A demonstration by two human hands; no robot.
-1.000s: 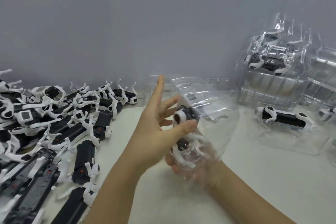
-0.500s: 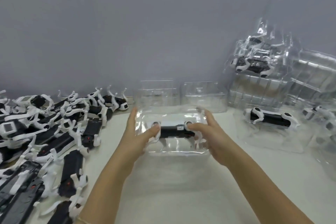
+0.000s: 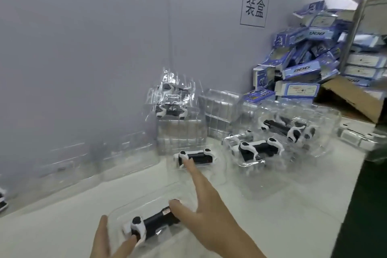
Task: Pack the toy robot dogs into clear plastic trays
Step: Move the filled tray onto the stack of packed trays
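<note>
A black and white toy robot dog lies in a clear plastic tray on the white table, low in the head view. My left hand is at the tray's left end, thumb on the dog's head, fingers straight. My right hand is at the right end, thumb pressing the dog's rear, fingers stretched forward. Farther back lie other packed dogs: one just past my right fingertips, one to its right, another behind that.
Stacks of empty clear trays stand against the grey wall, with two packed trays on top. More empty trays line the wall at left. Blue DOG boxes and a cardboard box are piled at the back right.
The view has swung to the right, so the pile of loose dogs at left is gone from sight. The tray with the dog sits lower and nearer, both thumbs still on the dog.
</note>
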